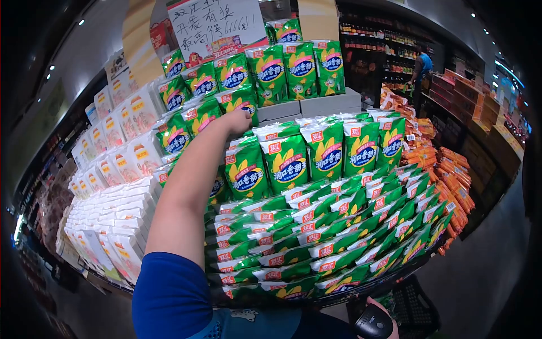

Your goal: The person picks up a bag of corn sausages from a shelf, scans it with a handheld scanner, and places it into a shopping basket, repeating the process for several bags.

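My left arm reaches up across the display, and my left hand [240, 121] is closed on a green corn-sausage bag [236, 100] in the upper tier. The fingertips are partly hidden behind the hand. Similar green bags [285, 164] stand upright just below and to the right. At the bottom edge, my right hand [390, 326] is closed round a black rounded handheld device [374, 322] that looks like a barcode scanner. Most of that hand lies outside the view.
Stacked green bags [316, 231] fill the front. White packs [113, 209] stand left, orange packs [451, 186] right. A handwritten sign [217, 25] rises behind. Below right is a black basket [415, 305]. Another person [422, 65] stands by far shelves.
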The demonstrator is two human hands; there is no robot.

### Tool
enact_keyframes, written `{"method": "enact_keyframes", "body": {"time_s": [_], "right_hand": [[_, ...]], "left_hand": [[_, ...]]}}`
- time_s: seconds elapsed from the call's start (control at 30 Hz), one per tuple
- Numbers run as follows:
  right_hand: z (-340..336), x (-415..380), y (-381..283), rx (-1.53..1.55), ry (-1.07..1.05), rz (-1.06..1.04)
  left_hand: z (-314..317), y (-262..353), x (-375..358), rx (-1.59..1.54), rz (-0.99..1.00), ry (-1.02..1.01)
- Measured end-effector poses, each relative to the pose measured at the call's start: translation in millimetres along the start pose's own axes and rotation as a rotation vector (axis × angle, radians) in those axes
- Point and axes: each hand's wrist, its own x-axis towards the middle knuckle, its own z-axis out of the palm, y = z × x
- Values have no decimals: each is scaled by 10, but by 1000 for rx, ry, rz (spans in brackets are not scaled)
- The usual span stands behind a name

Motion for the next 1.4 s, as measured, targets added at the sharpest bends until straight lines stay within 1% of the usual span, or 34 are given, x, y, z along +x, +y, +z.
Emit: {"method": "enact_keyframes", "body": {"time_s": [0.07,0.2,0.3,0.5,0.6,0.7,0.8,0.93,1.0,1.1,1.2,1.23,1.33,1.37,1.4], "right_hand": [[-23,-7,23,0,-2,-2],[-56,-13,67,10,-5,-14],[-52,-2,37,0,-2,-34],[-27,8,26,9,10,3],[-17,-5,5,15,27,15],[-39,-25,11,11,21,7],[-26,-46,-9,8,31,21],[1,-59,-19,21,44,53],[0,-57,23,25,39,37],[13,-59,15,-15,35,36],[53,-61,14,2,38,42],[69,-66,17,23,41,45],[104,-70,1,19,42,28],[112,-75,0,9,47,46],[116,-83,1,-2,52,64]], "left_hand": [[-25,-17,45,-37,4,-37],[-52,115,-55,33,-8,14],[-49,86,-66,-33,-15,-6],[-51,37,-7,-86,-70,-110],[-61,73,-30,-82,-58,-117],[-70,24,-19,-101,-5,-118],[-60,-35,18,-211,27,-109],[-63,-33,-16,-410,-14,-54],[-117,80,-149,-480,-43,-23],[-66,6,-130,-441,-4,11],[-102,62,-227,-275,42,64],[-88,108,-307,-130,111,210],[-47,86,-262,-155,175,322],[15,73,-250,-170,287,474],[20,44,-225,-145,260,442]]}}
